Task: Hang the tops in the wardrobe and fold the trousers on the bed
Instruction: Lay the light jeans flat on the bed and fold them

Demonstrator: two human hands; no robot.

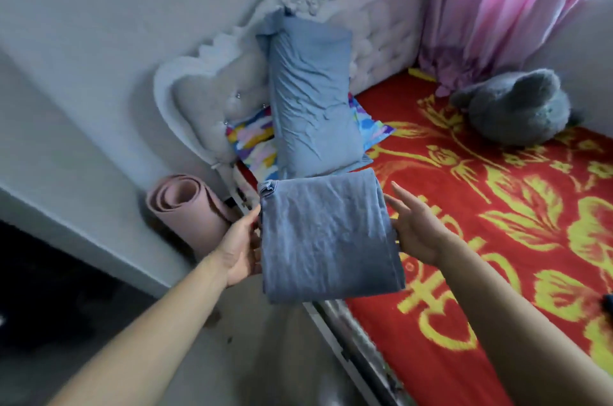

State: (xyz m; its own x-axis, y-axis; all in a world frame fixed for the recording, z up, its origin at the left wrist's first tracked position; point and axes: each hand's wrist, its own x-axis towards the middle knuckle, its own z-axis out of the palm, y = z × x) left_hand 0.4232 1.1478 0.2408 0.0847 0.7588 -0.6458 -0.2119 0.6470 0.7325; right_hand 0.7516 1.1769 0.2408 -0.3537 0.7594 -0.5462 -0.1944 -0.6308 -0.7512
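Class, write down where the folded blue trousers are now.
The folded blue trousers are centre frame in the head view, between the left hand and right hand, over the edge of the red bed cover, below the blue pillow.

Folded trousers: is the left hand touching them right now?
Touching. The head view shows the left hand against the left edge of the folded trousers, its fingers running behind the fabric with no gap.
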